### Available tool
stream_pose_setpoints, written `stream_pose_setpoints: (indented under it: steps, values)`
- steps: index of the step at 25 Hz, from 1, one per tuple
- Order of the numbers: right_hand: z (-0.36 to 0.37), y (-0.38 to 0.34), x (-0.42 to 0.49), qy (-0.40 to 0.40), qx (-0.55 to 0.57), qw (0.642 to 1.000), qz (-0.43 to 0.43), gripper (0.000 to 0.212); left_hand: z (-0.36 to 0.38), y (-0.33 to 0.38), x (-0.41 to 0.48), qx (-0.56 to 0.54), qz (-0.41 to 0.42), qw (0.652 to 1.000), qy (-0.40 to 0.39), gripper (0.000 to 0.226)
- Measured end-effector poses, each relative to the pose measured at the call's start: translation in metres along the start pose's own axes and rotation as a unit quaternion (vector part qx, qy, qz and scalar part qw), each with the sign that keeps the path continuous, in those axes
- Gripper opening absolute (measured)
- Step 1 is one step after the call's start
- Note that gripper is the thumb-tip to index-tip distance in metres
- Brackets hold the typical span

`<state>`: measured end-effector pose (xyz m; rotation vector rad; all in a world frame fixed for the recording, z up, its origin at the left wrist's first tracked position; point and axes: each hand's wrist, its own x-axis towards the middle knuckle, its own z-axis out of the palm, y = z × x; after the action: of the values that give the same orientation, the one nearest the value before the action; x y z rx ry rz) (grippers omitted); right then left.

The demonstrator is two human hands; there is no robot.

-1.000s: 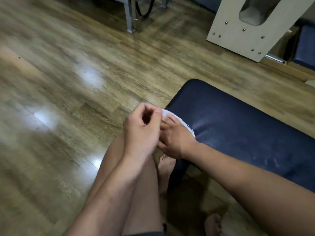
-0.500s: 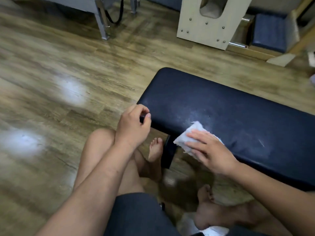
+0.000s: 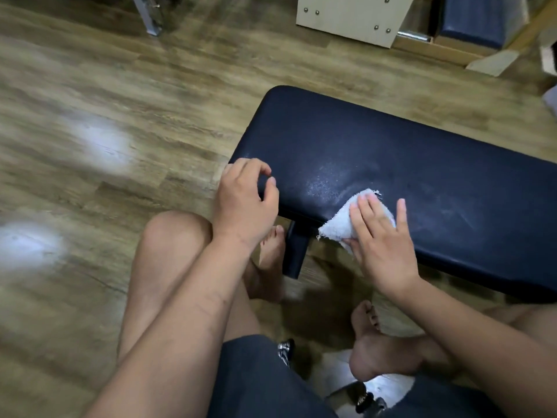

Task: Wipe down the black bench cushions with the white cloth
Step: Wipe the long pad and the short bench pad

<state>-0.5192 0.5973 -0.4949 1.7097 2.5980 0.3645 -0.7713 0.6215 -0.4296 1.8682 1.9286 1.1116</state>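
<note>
Compared with one second ago, when both hands worked the cloth at the cushion's corner, only the right hand (image 3: 382, 251) is on it now. Half a second ago the layout was already much the same. The right fingers (image 3: 366, 211) lie straight and spread, pressing the white cloth (image 3: 337, 229) flat on the near edge of the black bench cushion (image 3: 407, 158), just right of the bench leg (image 3: 297, 251). The left hand (image 3: 244, 203) sits at the cushion's near left corner, its fingers loosely curled and holding nothing I can see. Pale smears show on the cushion surface beside the cloth. Count: one cloth, two hands, two bare feet on the wooden floor (image 3: 120, 86), one visible leg, and two dark cushions, the second cushion (image 3: 473, 19) being well apart at upper right.
</note>
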Motion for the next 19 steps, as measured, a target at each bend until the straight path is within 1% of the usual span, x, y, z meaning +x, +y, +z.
stream_pose_setpoints:
  steps: [2,4,6,7,8,9,10,12,14,16,18,19]
  values:
    - [-0.003,-0.009,0.016,0.008,-0.026,0.999,-0.046,0.06,0.001,-0.006,0.001,0.009,0.001,1.0,-0.007,0.013]
    - [-0.01,-0.041,0.053,0.004,-0.025,0.997,-0.076,0.059,0.004,-0.007,0.001,0.03,0.003,0.999,-0.014,0.014]
    - [-0.021,-0.086,0.097,-0.047,-0.006,0.994,-0.101,0.061,0.007,-0.005,-0.001,0.049,0.004,0.999,-0.023,0.015]
    - [-0.026,-0.104,0.112,-0.078,-0.015,0.991,-0.109,0.063,0.009,-0.004,-0.002,0.058,0.003,0.998,-0.03,0.016]
    - [-0.028,-0.115,0.121,-0.092,-0.032,0.988,-0.12,0.064,0.011,-0.001,-0.003,0.066,-0.001,0.997,-0.04,0.019]
    - [-0.027,-0.118,0.125,-0.089,-0.051,0.986,-0.13,0.065,0.012,0.001,-0.004,0.07,-0.005,0.996,-0.049,0.023]
    - [-0.025,-0.117,0.125,-0.075,-0.065,0.986,-0.137,0.066,0.015,0.004,-0.004,0.068,-0.009,0.996,-0.057,0.026]
    - [-0.019,-0.101,0.114,-0.056,-0.055,0.987,-0.14,0.067,0.021,0.016,-0.005,0.06,-0.011,0.995,-0.073,0.033]
    - [-0.016,-0.08,0.098,-0.065,-0.04,0.987,-0.139,0.066,0.028,0.03,-0.007,0.052,0.008,0.994,-0.09,0.037]
    - [-0.014,-0.055,0.078,-0.069,-0.028,0.988,-0.133,0.065,0.036,0.041,-0.01,0.055,0.026,0.993,-0.102,0.036]
    - [-0.008,-0.031,0.059,-0.052,-0.008,0.993,-0.108,0.066,0.042,0.047,-0.012,0.075,0.029,0.991,-0.11,0.032]
    - [-0.006,-0.018,0.047,-0.04,-0.001,0.995,-0.092,0.067,0.045,0.051,-0.014,0.09,0.028,0.987,-0.129,0.035]
